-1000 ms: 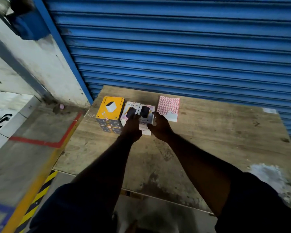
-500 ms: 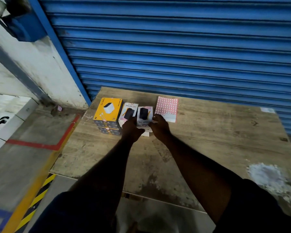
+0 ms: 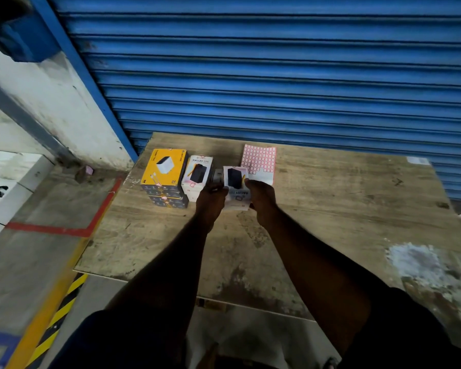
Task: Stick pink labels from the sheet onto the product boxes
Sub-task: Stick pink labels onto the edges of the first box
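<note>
A white product box (image 3: 236, 187) with a black device printed on it is held between my left hand (image 3: 210, 202) and my right hand (image 3: 262, 199), lifted a little off the wooden table (image 3: 330, 214). To its left stands another white box (image 3: 197, 173) that bears a pink label near its front corner. Further left is a stack of yellow boxes (image 3: 164, 169). The sheet of pink labels (image 3: 260, 163) lies flat behind my right hand.
A blue roller shutter (image 3: 277, 75) closes off the back of the table. The table's left edge drops to a concrete floor with red (image 3: 64, 230) and yellow-black tape lines. A whitish patch (image 3: 421, 262) marks the table at right.
Both hands have closed on the right white box and drawn it up and toward me, away from its neighbour. The view has shifted slightly.
</note>
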Available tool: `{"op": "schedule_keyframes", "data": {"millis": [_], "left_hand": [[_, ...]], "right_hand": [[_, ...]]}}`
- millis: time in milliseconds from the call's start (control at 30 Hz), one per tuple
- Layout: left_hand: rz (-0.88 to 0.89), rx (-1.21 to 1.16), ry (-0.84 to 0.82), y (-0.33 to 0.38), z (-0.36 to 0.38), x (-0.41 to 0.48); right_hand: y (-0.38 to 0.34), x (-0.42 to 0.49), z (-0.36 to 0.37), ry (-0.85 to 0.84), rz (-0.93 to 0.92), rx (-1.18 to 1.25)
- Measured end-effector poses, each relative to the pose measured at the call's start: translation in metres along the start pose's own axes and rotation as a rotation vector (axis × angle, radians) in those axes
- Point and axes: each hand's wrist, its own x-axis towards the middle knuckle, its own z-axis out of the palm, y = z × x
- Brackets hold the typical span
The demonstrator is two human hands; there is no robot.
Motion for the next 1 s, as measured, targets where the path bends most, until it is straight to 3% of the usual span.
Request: {"op": "schedule_keyframes", "data": {"millis": [233, 467, 633, 1000], "left_hand": [[0.206, 0.126, 0.066, 0.005, 0.042, -0.014], [0.335, 0.278, 0.043, -0.015, 0.084, -0.001], [0.462, 0.217, 0.098, -0.026, 0.119, 0.006], [0.597, 0.132, -0.038, -0.058, 0.16, 0.053]], "right_hand": [[-0.002, 0.01, -0.034, 0.075, -0.035, 0.107], [-0.002, 0.029, -0.074, 0.122, -0.172, 0.056], [0.008, 0.056, -0.101, 0.147, -0.256, 0.059], [0.027, 0.1, -0.14, 0.115, -0.388, 0.087]]}}
